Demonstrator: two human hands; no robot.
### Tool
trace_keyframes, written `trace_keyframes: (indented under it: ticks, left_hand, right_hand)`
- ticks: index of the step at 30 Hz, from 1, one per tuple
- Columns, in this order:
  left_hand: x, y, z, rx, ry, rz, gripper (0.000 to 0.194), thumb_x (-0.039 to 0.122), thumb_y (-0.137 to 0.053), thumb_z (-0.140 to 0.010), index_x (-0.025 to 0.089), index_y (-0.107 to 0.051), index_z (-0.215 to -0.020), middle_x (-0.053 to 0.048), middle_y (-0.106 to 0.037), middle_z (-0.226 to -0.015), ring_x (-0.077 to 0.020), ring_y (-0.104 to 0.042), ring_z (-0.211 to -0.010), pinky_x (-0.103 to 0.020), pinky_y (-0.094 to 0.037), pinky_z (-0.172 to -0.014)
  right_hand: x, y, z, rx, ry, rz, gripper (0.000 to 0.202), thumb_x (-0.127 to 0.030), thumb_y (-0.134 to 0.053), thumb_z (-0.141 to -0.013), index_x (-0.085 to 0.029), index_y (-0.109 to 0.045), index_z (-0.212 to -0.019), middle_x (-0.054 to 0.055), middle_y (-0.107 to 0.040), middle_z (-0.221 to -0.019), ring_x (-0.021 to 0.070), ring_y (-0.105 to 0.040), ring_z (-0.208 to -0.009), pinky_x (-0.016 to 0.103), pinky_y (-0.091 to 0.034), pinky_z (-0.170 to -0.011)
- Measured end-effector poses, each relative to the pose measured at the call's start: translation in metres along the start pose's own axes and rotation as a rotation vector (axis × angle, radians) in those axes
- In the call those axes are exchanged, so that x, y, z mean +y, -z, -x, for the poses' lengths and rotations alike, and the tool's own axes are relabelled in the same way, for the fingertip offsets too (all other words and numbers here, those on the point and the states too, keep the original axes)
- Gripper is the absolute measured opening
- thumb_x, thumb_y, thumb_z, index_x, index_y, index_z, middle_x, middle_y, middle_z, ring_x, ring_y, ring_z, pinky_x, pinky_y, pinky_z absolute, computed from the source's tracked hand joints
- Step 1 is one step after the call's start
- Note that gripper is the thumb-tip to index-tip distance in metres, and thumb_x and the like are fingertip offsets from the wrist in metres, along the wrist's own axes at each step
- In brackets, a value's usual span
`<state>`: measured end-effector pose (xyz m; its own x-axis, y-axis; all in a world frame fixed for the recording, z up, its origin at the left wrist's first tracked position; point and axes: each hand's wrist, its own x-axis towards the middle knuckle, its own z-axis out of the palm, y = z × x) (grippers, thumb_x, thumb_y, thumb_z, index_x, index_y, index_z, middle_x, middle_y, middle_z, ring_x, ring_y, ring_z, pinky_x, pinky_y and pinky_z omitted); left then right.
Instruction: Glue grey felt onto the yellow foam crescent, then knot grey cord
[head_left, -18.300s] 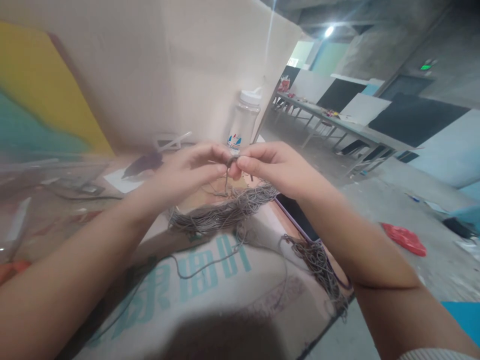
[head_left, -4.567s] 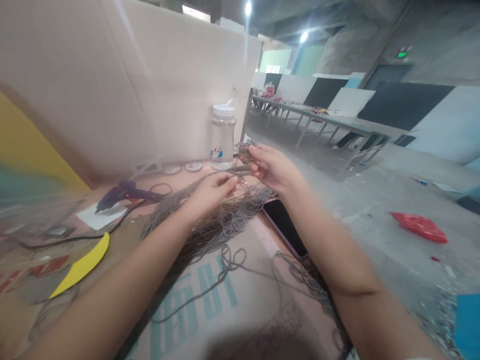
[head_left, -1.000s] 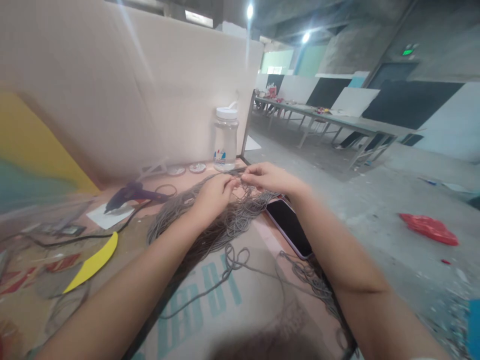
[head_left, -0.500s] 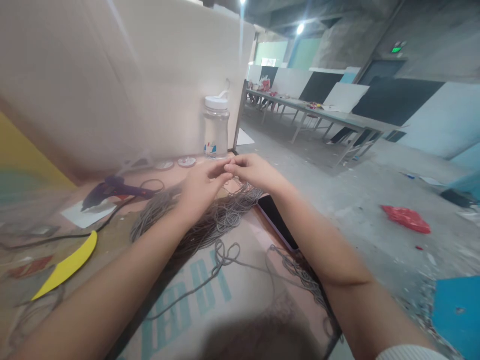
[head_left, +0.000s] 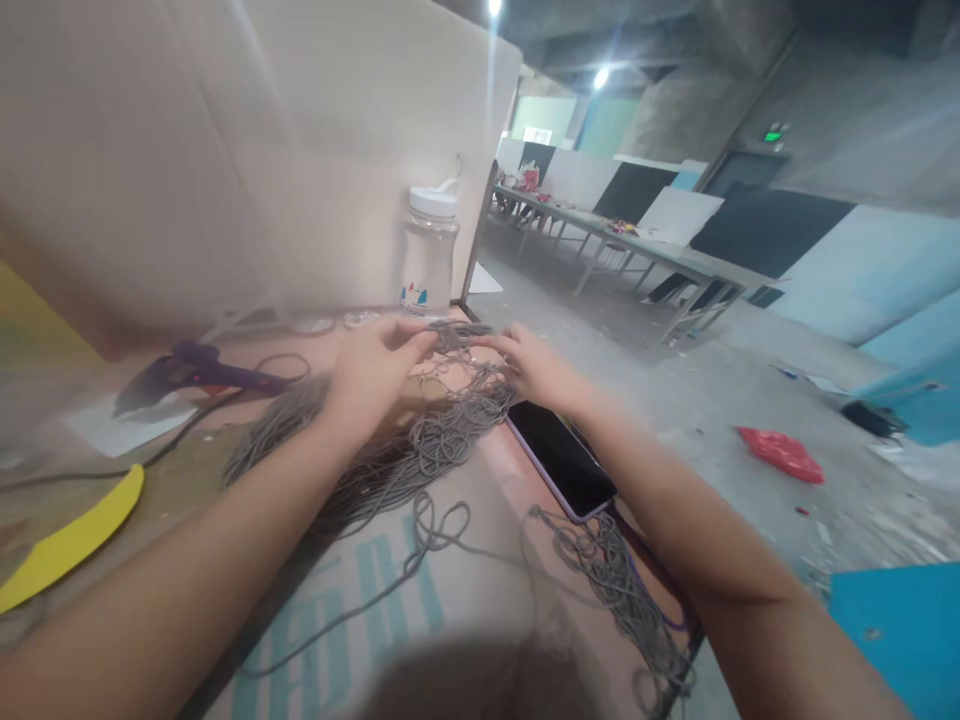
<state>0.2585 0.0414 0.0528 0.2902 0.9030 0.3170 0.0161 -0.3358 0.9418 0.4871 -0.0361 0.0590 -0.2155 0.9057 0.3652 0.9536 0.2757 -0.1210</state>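
Note:
Grey cord [head_left: 457, 338] spans the gap between my two hands, above a large tangled heap of the same cord [head_left: 450, 430]. My left hand [head_left: 375, 372] pinches the cord's left side between thumb and fingers. On the other side, my right hand [head_left: 544, 372] has its fingers bent onto the cord; its thumb is mostly hidden. A loose strand [head_left: 420, 555] trails over the printed board [head_left: 480, 590] in front. Beside my right forearm lies a smaller tangle of grey cord [head_left: 611, 575].
A phone [head_left: 562, 455] lies near the table's right edge. Behind my hands stands a clear bottle [head_left: 429, 255] against a pale panel [head_left: 337, 150]. To the left are a purple glue gun [head_left: 199, 372] and a yellow curved piece [head_left: 82, 535]. A red bag [head_left: 780, 453] lies on the floor.
My hands were together at the fingertips and have moved apart, with grey cord now showing between them. The view has shifted slightly, uncovering more of the phone and the small tangle.

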Motion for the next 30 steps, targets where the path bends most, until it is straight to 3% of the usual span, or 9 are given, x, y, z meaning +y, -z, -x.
trace_keyframes:
  ticks: [2,5,10,13,18,22,25,30]
  left_hand:
    - [0.003,-0.001,0.002,-0.007,0.024,0.010,0.015,0.033,-0.072,-0.076,0.019,-0.072,-0.083,-0.002,-0.073,-0.078,-0.0188,-0.068,-0.077,-0.031,-0.051,-0.077]
    - [0.003,-0.003,0.003,-0.026,0.052,0.011,0.016,0.033,-0.072,-0.077,0.019,-0.072,-0.084,-0.003,-0.074,-0.080,-0.0188,-0.068,-0.078,-0.031,-0.051,-0.078]
    - [0.002,-0.002,0.002,-0.042,0.081,0.067,0.018,0.034,-0.073,-0.076,0.018,-0.072,-0.085,-0.003,-0.074,-0.083,-0.0178,-0.067,-0.079,-0.030,-0.051,-0.079]
    - [0.005,-0.001,0.002,-0.033,0.086,0.079,0.018,0.034,-0.074,-0.076,0.018,-0.072,-0.084,-0.003,-0.074,-0.080,-0.0173,-0.067,-0.077,-0.029,-0.051,-0.077]
    - [0.007,-0.002,0.002,-0.030,0.090,0.106,0.015,0.031,-0.075,-0.075,0.018,-0.071,-0.082,-0.002,-0.073,-0.079,-0.0171,-0.068,-0.077,-0.029,-0.053,-0.075]
    - [0.006,0.000,0.001,-0.014,0.093,0.050,0.017,0.032,-0.075,-0.074,0.019,-0.073,-0.084,-0.003,-0.075,-0.082,-0.0176,-0.068,-0.078,-0.028,-0.054,-0.075]
    - [0.005,0.003,-0.001,0.016,0.099,-0.009,0.019,0.035,-0.075,-0.074,0.020,-0.074,-0.086,-0.003,-0.075,-0.082,-0.0174,-0.068,-0.074,-0.028,-0.054,-0.073]
    - [0.002,0.007,-0.006,0.028,0.091,-0.024,0.021,0.038,-0.075,-0.073,0.020,-0.074,-0.085,-0.003,-0.074,-0.079,-0.0183,-0.068,-0.073,-0.030,-0.054,-0.074]
  right_hand:
    - [0.006,-0.017,0.005,0.018,0.070,0.054,0.059,-0.009,-0.053,-0.085,-0.021,-0.047,-0.142,0.008,-0.051,-0.104,0.0205,-0.053,-0.091,0.032,-0.045,-0.078]
    - [0.011,-0.037,0.007,0.083,0.213,0.175,0.046,-0.011,-0.052,-0.089,-0.021,-0.052,-0.134,0.008,-0.052,-0.101,0.0188,-0.050,-0.085,0.029,-0.042,-0.072]
    - [0.019,-0.040,0.011,0.173,0.422,0.375,0.025,-0.017,-0.042,-0.100,-0.020,-0.064,-0.110,0.005,-0.052,-0.088,0.0165,-0.043,-0.074,0.028,-0.035,-0.066]
    - [0.018,-0.036,0.014,0.201,0.437,0.411,0.026,-0.019,-0.040,-0.101,-0.018,-0.065,-0.097,0.005,-0.052,-0.083,0.0164,-0.042,-0.073,0.028,-0.033,-0.065]
    - [0.012,-0.034,0.017,0.117,0.453,0.470,0.032,-0.014,-0.038,-0.101,-0.019,-0.064,-0.119,0.006,-0.057,-0.087,0.0175,-0.045,-0.075,0.029,-0.033,-0.065]
    - [0.014,-0.027,0.022,0.078,0.467,0.479,0.028,-0.018,-0.042,-0.101,-0.016,-0.069,-0.099,0.007,-0.061,-0.083,0.0184,-0.049,-0.077,0.032,-0.035,-0.066]
    - [0.017,-0.021,0.029,0.017,0.484,0.494,0.025,-0.019,-0.044,-0.101,-0.015,-0.069,-0.104,0.007,-0.066,-0.085,0.0187,-0.053,-0.077,0.033,-0.038,-0.068]
    - [0.024,-0.026,0.038,0.068,0.384,0.296,0.026,-0.011,-0.045,-0.097,-0.017,-0.069,-0.106,0.006,-0.073,-0.091,0.0175,-0.062,-0.082,0.030,-0.044,-0.074]
